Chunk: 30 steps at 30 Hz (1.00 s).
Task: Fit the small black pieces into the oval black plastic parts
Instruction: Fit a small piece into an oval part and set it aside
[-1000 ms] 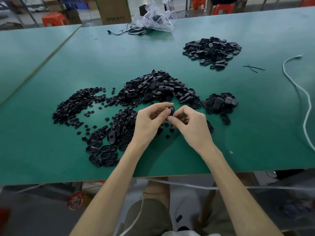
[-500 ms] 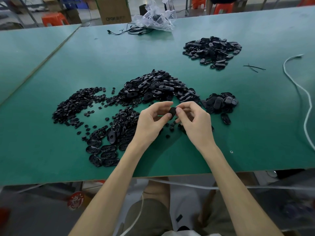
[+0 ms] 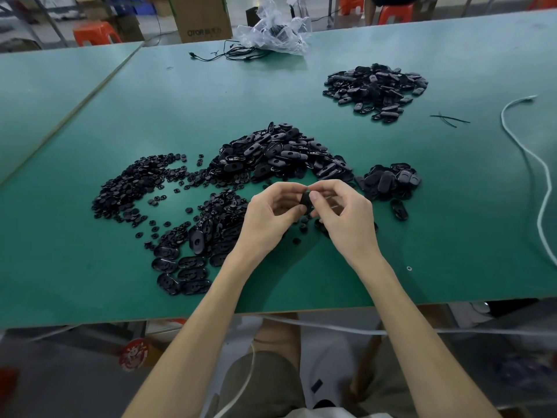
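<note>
Both hands meet above the green table (image 3: 422, 236), just in front of the big heap of oval black parts (image 3: 277, 155). My left hand (image 3: 268, 218) pinches one oval black part (image 3: 306, 200) between thumb and forefinger. My right hand (image 3: 343, 215) pinches the same part from the right, thumb tip on its face. Whether a small piece sits in it is hidden by the fingers. Small black pieces (image 3: 135, 185) lie spread to the left. A row of oval parts (image 3: 180, 273) lies near the front edge on the left.
A small pile of oval parts (image 3: 388, 182) lies right of my hands, and another heap (image 3: 373, 89) at the back right. A white cable (image 3: 539, 176) runs along the right side. A plastic bag (image 3: 274, 28), black wires (image 3: 229, 54) and a cardboard box (image 3: 202, 16) stand at the back.
My right hand has risen slightly and its thumb has shifted onto the face of the oval part. The left hand keeps its pinch in about the same place.
</note>
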### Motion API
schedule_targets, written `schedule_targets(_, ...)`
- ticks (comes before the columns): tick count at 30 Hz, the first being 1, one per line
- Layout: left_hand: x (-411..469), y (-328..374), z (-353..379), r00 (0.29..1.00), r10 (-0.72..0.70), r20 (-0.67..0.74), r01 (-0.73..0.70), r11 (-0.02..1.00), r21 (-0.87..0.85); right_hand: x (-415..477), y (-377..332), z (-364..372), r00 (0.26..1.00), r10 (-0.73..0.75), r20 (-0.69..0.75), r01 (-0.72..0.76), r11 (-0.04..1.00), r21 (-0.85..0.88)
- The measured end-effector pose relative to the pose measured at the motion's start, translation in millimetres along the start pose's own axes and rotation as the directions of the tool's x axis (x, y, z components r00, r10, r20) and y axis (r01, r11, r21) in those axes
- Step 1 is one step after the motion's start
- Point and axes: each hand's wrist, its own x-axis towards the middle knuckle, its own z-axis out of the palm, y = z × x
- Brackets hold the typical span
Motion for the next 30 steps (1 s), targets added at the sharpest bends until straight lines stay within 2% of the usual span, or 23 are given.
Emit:
schedule_targets(11, 0.2, 2.6, 0.8, 1.0, 0.019, 0.001, -0.019, 0.998, 0.058, -0.4, -0.8, -1.7, 1.0, -0.001, -0.021, 0.001, 0.999, -0.033)
schedule_targets(23, 0.3, 2.7, 1.4, 0.999, 0.004, -0.043, -0.002, 0.999, 0.05, -1.4, -0.5, -3.4, 0.996, 0.08, -0.046, -0.076, 0.993, 0.087)
schedule_targets(30, -0.3, 0.8, 2.5, 0.999, -0.026, -0.038, 0.029, 0.996, 0.09, -0.9, -1.7, -3.1, 0.997, 0.081, -0.005, -0.08, 0.992, 0.093)
